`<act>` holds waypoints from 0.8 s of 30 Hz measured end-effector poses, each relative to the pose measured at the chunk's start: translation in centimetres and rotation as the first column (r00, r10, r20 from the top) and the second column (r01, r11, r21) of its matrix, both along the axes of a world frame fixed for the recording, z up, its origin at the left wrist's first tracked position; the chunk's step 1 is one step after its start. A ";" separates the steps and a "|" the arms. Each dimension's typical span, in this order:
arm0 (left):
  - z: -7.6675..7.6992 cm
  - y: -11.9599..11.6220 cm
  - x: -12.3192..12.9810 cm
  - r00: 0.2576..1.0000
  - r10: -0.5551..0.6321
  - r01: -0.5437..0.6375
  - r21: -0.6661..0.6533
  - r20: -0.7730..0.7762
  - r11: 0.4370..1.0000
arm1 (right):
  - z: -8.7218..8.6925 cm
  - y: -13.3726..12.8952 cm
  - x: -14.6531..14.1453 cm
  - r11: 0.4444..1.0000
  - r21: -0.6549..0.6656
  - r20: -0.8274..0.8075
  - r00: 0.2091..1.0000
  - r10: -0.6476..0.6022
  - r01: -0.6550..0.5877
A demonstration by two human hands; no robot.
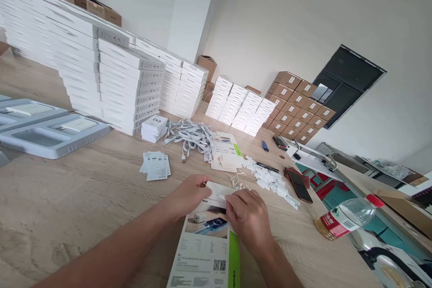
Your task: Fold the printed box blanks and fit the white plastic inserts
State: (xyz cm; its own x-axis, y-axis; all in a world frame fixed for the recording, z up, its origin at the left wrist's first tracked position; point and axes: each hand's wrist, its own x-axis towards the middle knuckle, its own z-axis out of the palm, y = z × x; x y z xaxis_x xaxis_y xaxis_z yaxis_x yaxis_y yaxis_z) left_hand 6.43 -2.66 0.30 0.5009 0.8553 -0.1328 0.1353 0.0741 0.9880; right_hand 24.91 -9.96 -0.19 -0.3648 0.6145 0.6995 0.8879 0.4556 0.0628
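Observation:
A flat white-and-green packaging box (205, 247) with a charger picture and QR codes stands at the front edge, its top toward the middle of the table. My left hand (191, 195) is closed, pinching the left end of the box's white top flap. My right hand (249, 216) is closed at the flap's right end, fingers curled. A small white piece (221, 196) shows at its fingertips; its kind is unclear. Just beyond lie thin white plastic bits (237, 181) and a pile of small white paper strips (270, 180).
Coiled white cables (194, 137), printed cards (157, 166) and a flattened package (226, 148) lie farther back. Tall stacks of white boxes (118, 81) line the left and rear. Grey-blue trays (50, 144) are left. A phone (300, 186) and a tilted bottle (349, 218) are right.

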 end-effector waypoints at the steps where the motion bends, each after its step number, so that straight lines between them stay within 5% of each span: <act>1: 0.1 0.0 0.0 1.000 -0.005 0.005 0.020 -0.005 1.000 | -0.1 0.1 0.0 1.000 0.013 -0.010 1.000 0.007 -0.007; 14: 0.7 -0.8 0.4 0.989 0.067 -0.010 0.395 -0.132 0.919 | -0.1 -0.5 -0.8 0.996 0.011 0.023 0.996 -0.091 0.090; 24: 0.9 -1.4 0.5 0.997 -0.026 0.047 0.319 -0.068 0.946 | 0.2 -0.7 -1.3 0.984 0.028 0.006 0.985 -0.175 0.175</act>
State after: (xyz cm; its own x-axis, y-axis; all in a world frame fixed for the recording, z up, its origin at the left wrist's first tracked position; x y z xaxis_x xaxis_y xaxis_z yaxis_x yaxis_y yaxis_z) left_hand 6.97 -4.07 1.25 0.5322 0.8389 0.1136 0.1936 -0.2512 0.9484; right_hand 23.63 -10.62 -0.03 -0.2598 0.6498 0.7143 0.9531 0.2916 0.0813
